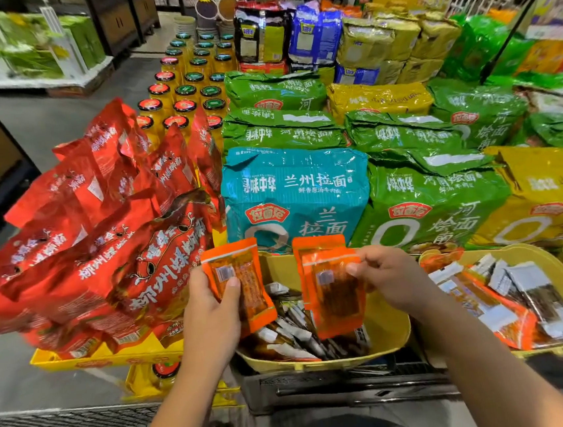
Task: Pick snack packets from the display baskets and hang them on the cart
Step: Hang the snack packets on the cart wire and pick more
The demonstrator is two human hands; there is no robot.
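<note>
L hand [210,306] grips orange pkt [242,282], R hand [387,272] maybe two, basket [389,327] below

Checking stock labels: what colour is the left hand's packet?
The packet is orange, clearest in head view.

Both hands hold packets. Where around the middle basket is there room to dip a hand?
Bare yellow shows along the right inner wall of the round yellow plastic basket, past the orange packets in the right hand, and at its back wall between it and the left hand. Its bottom is packed with packets; the neighbouring yellow basket is full.
</note>
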